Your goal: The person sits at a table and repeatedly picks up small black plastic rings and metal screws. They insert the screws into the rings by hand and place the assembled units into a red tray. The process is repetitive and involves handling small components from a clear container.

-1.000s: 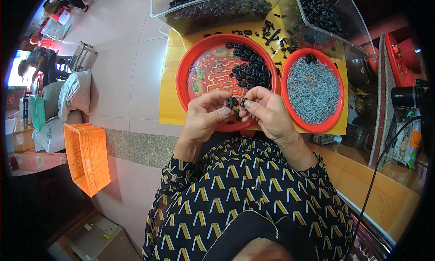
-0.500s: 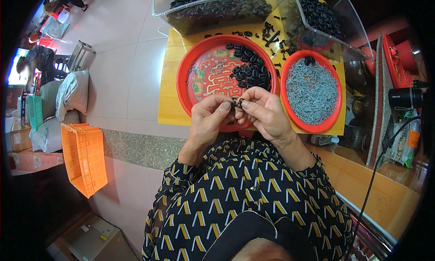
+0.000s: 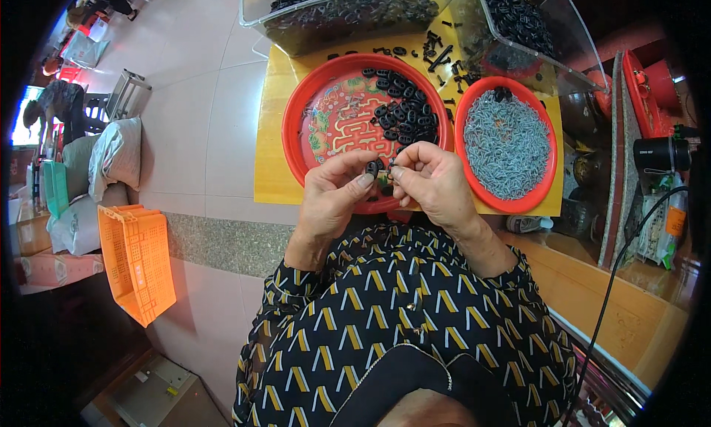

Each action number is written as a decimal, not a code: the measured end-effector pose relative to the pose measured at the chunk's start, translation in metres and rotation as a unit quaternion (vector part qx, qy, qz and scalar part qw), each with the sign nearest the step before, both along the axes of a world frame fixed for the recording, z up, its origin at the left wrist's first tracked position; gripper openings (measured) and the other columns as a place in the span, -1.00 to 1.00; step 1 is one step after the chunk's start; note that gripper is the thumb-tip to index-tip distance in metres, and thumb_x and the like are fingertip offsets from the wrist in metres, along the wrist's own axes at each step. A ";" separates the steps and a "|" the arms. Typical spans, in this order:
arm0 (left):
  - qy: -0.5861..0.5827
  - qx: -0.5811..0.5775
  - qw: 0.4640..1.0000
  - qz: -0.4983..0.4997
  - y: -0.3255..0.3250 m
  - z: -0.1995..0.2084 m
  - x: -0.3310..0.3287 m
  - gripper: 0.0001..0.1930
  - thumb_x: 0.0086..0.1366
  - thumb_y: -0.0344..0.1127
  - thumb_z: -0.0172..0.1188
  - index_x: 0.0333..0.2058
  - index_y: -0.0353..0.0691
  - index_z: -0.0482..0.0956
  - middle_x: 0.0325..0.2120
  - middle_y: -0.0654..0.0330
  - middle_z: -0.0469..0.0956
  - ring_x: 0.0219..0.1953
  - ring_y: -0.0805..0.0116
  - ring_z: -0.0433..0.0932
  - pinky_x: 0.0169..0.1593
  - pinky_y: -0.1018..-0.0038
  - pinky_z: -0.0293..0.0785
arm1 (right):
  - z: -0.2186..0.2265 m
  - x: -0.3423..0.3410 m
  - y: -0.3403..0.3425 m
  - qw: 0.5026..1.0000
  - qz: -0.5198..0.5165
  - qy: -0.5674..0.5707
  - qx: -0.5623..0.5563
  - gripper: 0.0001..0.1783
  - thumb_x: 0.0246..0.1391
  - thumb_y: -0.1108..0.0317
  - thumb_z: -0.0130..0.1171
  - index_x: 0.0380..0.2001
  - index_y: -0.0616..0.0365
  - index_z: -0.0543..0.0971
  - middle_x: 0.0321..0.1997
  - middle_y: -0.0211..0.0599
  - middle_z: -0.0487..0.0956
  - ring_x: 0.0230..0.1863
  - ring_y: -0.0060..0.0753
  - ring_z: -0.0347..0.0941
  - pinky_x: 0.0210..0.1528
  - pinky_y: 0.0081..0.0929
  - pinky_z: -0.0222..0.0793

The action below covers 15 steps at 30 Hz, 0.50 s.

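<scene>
My left hand [image 3: 332,197] pinches a small black oval plastic piece [image 3: 372,168] between thumb and fingers. Just beside it my right hand [image 3: 437,186] is closed in a pinch too, and what sits at its fingertips is too small to make out. Both hands are over the near rim of a round red tray [image 3: 291,123] with a printed floral pattern. Similar black oval pieces [image 3: 406,108] are heaped along the tray's right side. Close to my right hand stands a smaller red tray [image 3: 552,160] filled with grey screws [image 3: 507,149].
Two clear plastic bins, one at the back [image 3: 355,16] and one at the back right [image 3: 570,27], hold many black parts. Loose black bolts [image 3: 442,57] lie on the yellow board [image 3: 270,160]. An orange crate [image 3: 137,260] and pale sacks [image 3: 117,157] are at left; a black cable [image 3: 611,286] hangs at right.
My hands have drawn slightly apart, and the black oval piece now shows more plainly in my left fingers. The whole view has shifted a little.
</scene>
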<state>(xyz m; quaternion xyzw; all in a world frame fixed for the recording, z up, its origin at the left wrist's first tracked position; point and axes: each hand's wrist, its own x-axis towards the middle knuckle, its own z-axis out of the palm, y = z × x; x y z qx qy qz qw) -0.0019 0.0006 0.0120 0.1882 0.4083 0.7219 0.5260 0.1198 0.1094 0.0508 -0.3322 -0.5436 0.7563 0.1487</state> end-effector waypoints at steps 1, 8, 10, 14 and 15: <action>0.010 -0.005 1.000 0.005 0.000 0.001 0.000 -0.69 0.08 -0.51 0.12 -0.15 -0.38 0.40 -0.40 0.21 0.48 -0.39 0.52 0.46 -0.31 0.63 0.42 | -0.001 0.000 0.000 1.000 0.002 0.000 0.002 -0.91 -0.06 0.50 0.04 -0.44 0.29 0.41 -0.56 -0.40 0.44 -0.60 -0.71 0.39 -0.63 -0.78 0.34; 0.051 -0.016 0.999 0.001 0.001 0.000 0.002 -0.69 0.08 -0.50 0.12 -0.15 -0.38 0.41 -0.40 0.24 0.47 -0.37 0.55 0.44 -0.29 0.65 0.40 | -0.002 0.000 0.002 1.000 0.015 -0.022 0.016 -0.91 -0.06 0.48 0.04 -0.45 0.29 0.41 -0.54 -0.41 0.44 -0.58 -0.70 0.40 -0.63 -0.76 0.35; 0.059 -0.022 0.998 -0.002 0.001 0.001 0.002 -0.70 0.08 -0.51 0.12 -0.16 -0.37 0.41 -0.42 0.27 0.47 -0.38 0.56 0.43 -0.30 0.66 0.39 | -0.002 0.000 0.000 1.000 0.012 -0.019 0.017 -0.91 -0.06 0.48 0.04 -0.45 0.28 0.41 -0.54 -0.41 0.44 -0.58 -0.70 0.40 -0.63 -0.75 0.35; 0.097 -0.030 0.995 -0.001 0.000 0.004 0.003 -0.71 0.09 -0.52 0.11 -0.16 -0.37 0.42 -0.46 0.32 0.43 -0.41 0.61 0.39 -0.33 0.68 0.36 | 0.003 0.000 0.000 1.000 0.012 -0.028 0.003 -0.91 -0.05 0.47 0.04 -0.45 0.28 0.41 -0.54 -0.42 0.43 -0.58 -0.69 0.40 -0.63 -0.76 0.35; 0.101 -0.029 0.994 -0.002 0.000 0.004 0.002 -0.71 0.09 -0.52 0.11 -0.16 -0.37 0.42 -0.46 0.33 0.43 -0.41 0.61 0.39 -0.34 0.68 0.36 | 0.002 0.000 0.000 1.000 0.014 -0.025 0.006 -0.91 -0.05 0.47 0.04 -0.45 0.28 0.41 -0.54 -0.42 0.43 -0.58 -0.69 0.40 -0.63 -0.75 0.36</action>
